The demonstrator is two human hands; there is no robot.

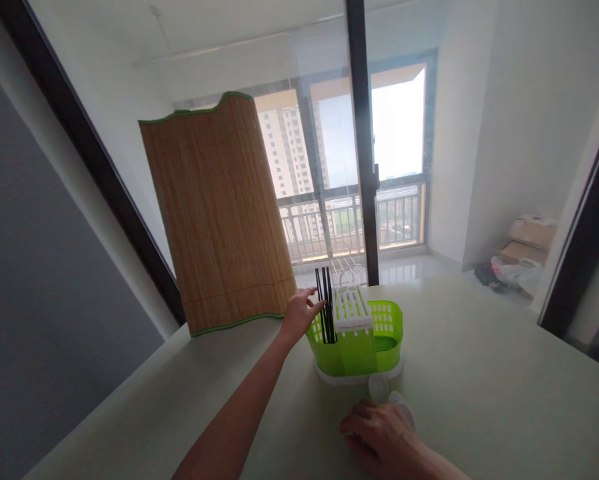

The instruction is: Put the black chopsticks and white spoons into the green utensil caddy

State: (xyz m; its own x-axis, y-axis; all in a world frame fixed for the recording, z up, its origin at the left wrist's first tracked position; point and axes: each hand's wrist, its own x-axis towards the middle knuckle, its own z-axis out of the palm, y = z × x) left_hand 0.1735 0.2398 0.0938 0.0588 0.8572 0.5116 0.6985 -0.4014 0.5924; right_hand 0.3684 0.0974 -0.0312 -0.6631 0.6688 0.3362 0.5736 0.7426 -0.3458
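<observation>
Left hand at the chopsticks in the green caddy, right hand on white spoons near the front of the counter.

Left hand [299, 312] reaches out, fingers loosely spread, fingertips touching black chopsticks [325, 305] that stand upright in the left compartment of the green caddy [374, 337]; caddy sits on the pale counter [479, 373]. Right hand [379, 437] lies curled, palm down, over white spoons [379, 388] just in front of the caddy; grip on them can't be told. Bamboo mat [219, 213] stands rolled upright, left of the caddy.
</observation>
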